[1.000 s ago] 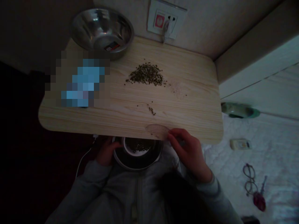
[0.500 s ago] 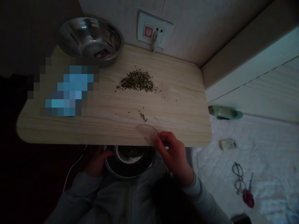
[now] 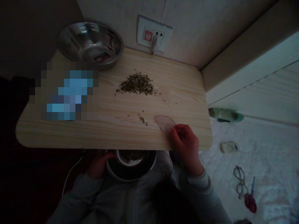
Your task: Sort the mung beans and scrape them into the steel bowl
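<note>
My right hand (image 3: 185, 144) is closed on a thin translucent scraper (image 3: 164, 123) that rests on the wooden table (image 3: 112, 133) near its front edge. A few loose green beans (image 3: 143, 119) lie just left of the scraper. A larger pile of beans (image 3: 137, 84) sits further back at mid-table. Under the table edge my left hand (image 3: 98, 163) grips the rim of a dark bowl (image 3: 130, 169). Inside that bowl sits a smaller white cup (image 3: 130, 157) with beans in it.
A steel mixing bowl (image 3: 90, 42) stands at the table's back left. A blurred blue patch (image 3: 67, 93) covers the left of the table. A wall socket (image 3: 153, 34) has a plug in it. Glasses (image 3: 240, 182), a small box (image 3: 230, 147) and a green object (image 3: 225, 114) lie on the bed at right.
My right hand has moved the scraper rightward and further onto the table, away from the front edge. The left hand and the bowl stay below the edge.
</note>
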A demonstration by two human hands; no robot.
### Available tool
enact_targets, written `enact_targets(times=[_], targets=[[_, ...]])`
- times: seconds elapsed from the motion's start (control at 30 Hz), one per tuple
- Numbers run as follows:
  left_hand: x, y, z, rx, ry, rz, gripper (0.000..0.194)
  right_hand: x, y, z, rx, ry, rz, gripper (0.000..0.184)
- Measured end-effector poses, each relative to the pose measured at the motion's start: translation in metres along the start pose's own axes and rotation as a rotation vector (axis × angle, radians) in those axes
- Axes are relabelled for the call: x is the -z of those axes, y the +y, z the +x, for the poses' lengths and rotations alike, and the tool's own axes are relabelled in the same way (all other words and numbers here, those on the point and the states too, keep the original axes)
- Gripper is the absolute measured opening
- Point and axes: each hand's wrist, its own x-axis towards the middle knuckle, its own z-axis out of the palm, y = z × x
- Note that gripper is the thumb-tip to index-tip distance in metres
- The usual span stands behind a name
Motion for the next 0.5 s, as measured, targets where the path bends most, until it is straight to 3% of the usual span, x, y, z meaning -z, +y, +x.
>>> enact_targets(times=[0.17,0.5], targets=[[0.003,-0.001,-0.002,0.043,-0.023,0.023,0.007,0.002,0.004,0.015,0.014,0.043,0.047,0.021],[0.006,-0.009,0.002,0.06,-0.004,-0.041,0.004,0.003,-0.002,0.003,0.098,-0.145,0.088,0.018]])
